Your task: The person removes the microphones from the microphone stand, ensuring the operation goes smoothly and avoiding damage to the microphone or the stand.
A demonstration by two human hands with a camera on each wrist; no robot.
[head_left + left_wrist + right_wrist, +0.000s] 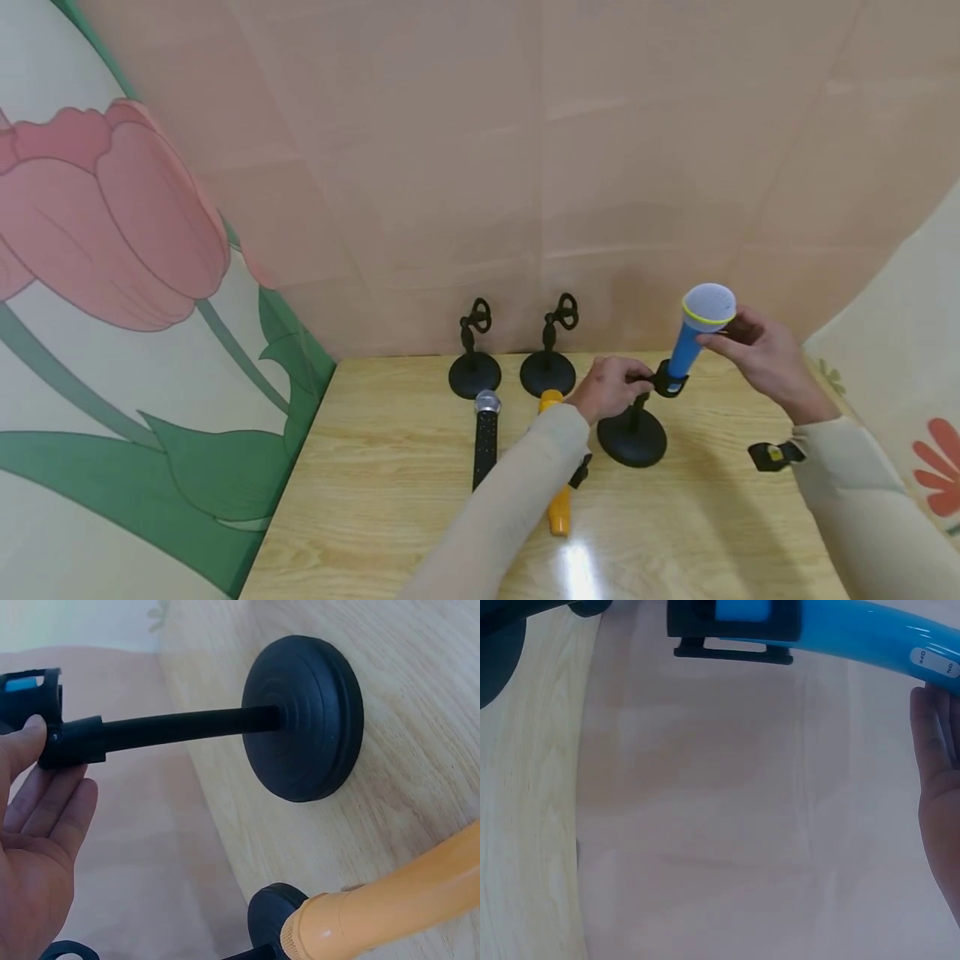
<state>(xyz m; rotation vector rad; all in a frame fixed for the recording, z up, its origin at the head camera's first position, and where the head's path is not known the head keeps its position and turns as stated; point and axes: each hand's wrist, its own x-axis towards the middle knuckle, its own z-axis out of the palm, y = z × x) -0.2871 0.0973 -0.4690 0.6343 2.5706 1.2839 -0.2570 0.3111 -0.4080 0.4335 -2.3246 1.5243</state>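
In the head view, my right hand grips a blue microphone below its white head and yellow ring. The microphone's lower end sits inside the black clip of a small desk stand, tilted slightly right. My left hand pinches that clip, with the thumb on it and fingers beneath in the left wrist view. The stand's round black base is on the table. In the right wrist view, the fingers of my right hand are against the blue body, beside a small white switch label.
Two more black stands, a left one and a middle one, stand at the table's back edge. A black microphone with a silver head and an orange microphone lie in front, partly behind my left sleeve. A pinkish cloth hangs behind.
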